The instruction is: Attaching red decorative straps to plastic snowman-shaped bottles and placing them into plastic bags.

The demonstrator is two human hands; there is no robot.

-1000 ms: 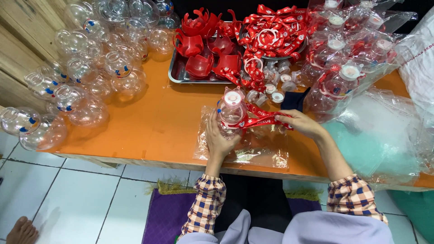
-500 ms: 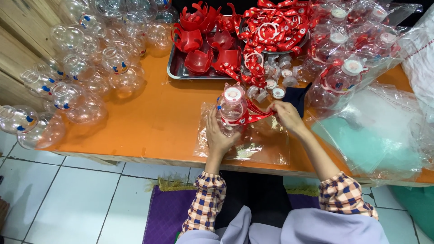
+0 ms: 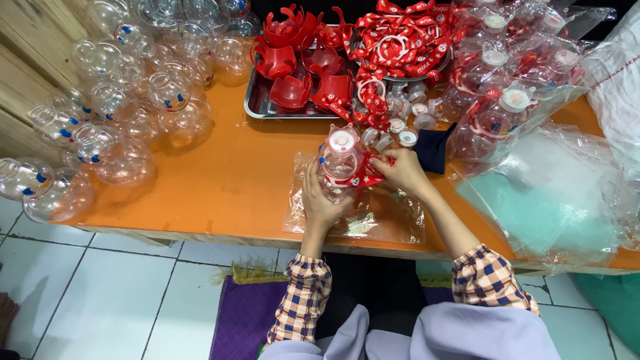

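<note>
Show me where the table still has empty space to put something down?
The bare orange table lies between the pile of clear bottles on the left, the metal tray behind, and the left hand holding a clear bottle. Right of the right hand, plastic bags and packed bottles crowd everything.

**Open lane at centre left, crowded edges**

Bare orange table [image 3: 220,173] lies open at centre left. Clear round bottles [image 3: 113,120] block the upper left, the steel tray [image 3: 257,107] of red parts the top, plastic bags [image 3: 553,193] the right.
</note>
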